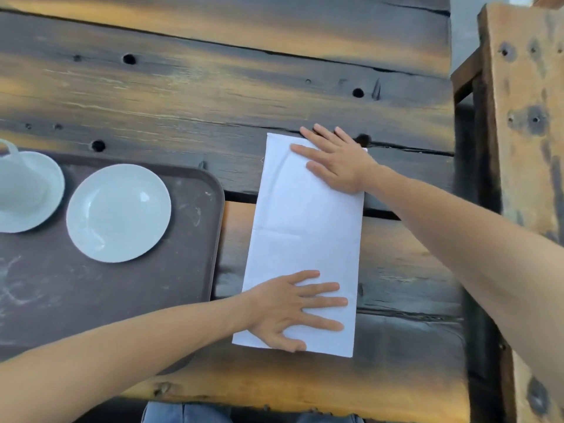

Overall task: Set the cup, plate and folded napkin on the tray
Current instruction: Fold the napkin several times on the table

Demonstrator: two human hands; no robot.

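A white napkin (305,227), folded into a long rectangle, lies flat on the wooden table just right of the tray. My left hand (293,309) presses flat on its near end, fingers spread. My right hand (335,161) presses flat on its far end, fingers spread. A dark brown tray (106,288) lies at the left. On it stands a white plate (119,212). Left of the plate, a white cup (18,184) rests upside down on a white saucer (52,190), cut off by the frame's left edge.
The table (213,87) is made of dark, worn planks with holes and gaps. A rough wooden chair or bench (518,117) stands beyond the table's right edge. Blue jeans (183,415) show below the near edge.
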